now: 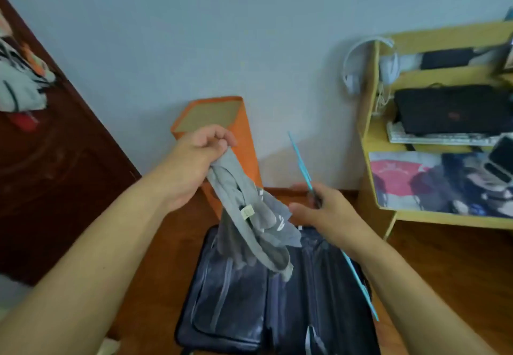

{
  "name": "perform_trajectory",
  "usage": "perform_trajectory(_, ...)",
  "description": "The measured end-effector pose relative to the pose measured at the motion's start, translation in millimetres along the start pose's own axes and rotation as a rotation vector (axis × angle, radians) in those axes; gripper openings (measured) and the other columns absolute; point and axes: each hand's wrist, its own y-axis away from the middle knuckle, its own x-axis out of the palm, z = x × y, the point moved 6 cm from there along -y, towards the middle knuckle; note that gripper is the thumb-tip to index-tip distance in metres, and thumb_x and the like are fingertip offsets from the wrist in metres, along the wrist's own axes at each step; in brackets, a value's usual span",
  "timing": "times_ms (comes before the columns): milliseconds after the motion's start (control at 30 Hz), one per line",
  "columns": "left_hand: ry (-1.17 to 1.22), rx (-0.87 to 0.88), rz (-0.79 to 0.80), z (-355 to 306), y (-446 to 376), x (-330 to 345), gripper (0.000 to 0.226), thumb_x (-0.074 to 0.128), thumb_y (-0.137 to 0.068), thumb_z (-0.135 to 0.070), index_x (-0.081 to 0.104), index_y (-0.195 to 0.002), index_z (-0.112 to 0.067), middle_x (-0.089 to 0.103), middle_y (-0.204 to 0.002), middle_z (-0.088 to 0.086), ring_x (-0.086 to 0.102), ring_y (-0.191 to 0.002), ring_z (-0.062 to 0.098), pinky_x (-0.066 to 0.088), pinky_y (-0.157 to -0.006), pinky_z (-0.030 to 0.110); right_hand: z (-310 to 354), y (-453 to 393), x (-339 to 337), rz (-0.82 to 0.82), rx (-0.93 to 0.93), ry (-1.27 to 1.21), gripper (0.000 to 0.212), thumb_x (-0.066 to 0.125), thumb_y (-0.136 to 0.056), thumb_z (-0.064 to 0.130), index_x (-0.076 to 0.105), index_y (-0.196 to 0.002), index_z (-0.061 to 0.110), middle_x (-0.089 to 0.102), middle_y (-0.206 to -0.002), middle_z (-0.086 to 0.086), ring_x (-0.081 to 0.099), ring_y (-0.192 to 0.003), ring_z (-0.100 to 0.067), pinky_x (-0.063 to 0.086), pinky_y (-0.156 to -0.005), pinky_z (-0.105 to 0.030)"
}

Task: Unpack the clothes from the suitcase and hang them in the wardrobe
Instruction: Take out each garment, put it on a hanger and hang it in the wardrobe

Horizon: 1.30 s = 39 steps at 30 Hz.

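Two bare forearms reach out over an open dark suitcase [249, 293] lying on the wooden floor [444, 271].

Left hand [200, 154] grips a bunched grey garment [249, 221] that hangs above the suitcase, its small sewn label too blurred to read; right hand [322, 207] pinches a thin turquoise hanger [301, 160]. Zipped liner panels cover the suitcase's inside. An orange box [219, 121] stands just behind against the wall, a yellow shelf unit [372, 121] with white headphones [358, 60] at right, a dark wooden door [61, 166] at left.
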Motion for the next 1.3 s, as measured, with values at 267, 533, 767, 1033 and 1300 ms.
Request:
perform_trajectory(267,-0.205,0.243,-0.162,-65.9,35.1,-34.8,0.006,0.062,-0.096,-0.024,0.057,-0.1,-0.022,0.057,-0.077,0.009,0.047,-0.065,0.006,0.039,-0.063,0.033,157.2,-16.4,75.9,0.313,-0.208,-0.294,0.02,0.065,-0.093,0.001,0.055,-0.082,0.015,0.046,-0.048,0.015,0.04,-0.041,0.003,0.031,-0.042,-0.01)
perform_trajectory(533,-0.255,-0.117,-0.392,64.9,100.3,-41.7,0.03,0.06,-0.087,0.006,0.055,-0.071,-0.019,0.054,-0.064,-0.003,0.05,-0.065,0.016,0.037,-0.053,0.018,157.1,-24.4,88.9,0.105,-0.099,-0.19,0.015,0.067,-0.091,0.004,0.057,-0.082,0.007,0.048,-0.064,0.0,0.04,-0.045,-0.004,0.028,-0.039,-0.015)
perform_trajectory(767,-0.045,-0.302,-0.105,166.2,158.6,29.0,0.019,0.062,-0.1,-0.025,0.07,-0.115,-0.017,0.076,-0.101,-0.004,0.071,-0.096,0.008,0.055,-0.091,0.031,152.9,-10.2,60.9,0.235,-0.035,-0.073,0.02,0.07,-0.09,0.008,0.059,-0.076,0.017,0.039,-0.06,0.003,0.026,-0.046,-0.007,0.016,-0.042,-0.021)
perform_trajectory(1033,-0.05,-0.333,-0.111,168.3,151.2,58.4,0.016,0.053,-0.105,-0.02,0.064,-0.108,-0.009,0.069,-0.109,0.015,0.064,-0.095,0.017,0.05,-0.073,0.016,142.4,18.9,51.2,0.332,-0.034,-0.117,0.027,0.066,-0.093,0.008,0.057,-0.07,0.019,0.038,-0.054,0.008,0.025,-0.047,-0.007,0.017,-0.042,-0.02)
perform_trajectory(1300,-0.105,-0.555,-0.317,217.0,154.3,34.2,0.036,0.058,-0.069,-0.039,0.076,-0.083,-0.011,0.076,-0.082,0.004,0.071,-0.085,0.029,0.059,-0.08,0.043,109.2,12.9,-2.6,0.094,0.019,-0.118,0.025,0.068,-0.092,0.012,0.052,-0.073,0.017,0.033,-0.055,0.003,0.022,-0.045,-0.01,0.017,-0.041,-0.02)
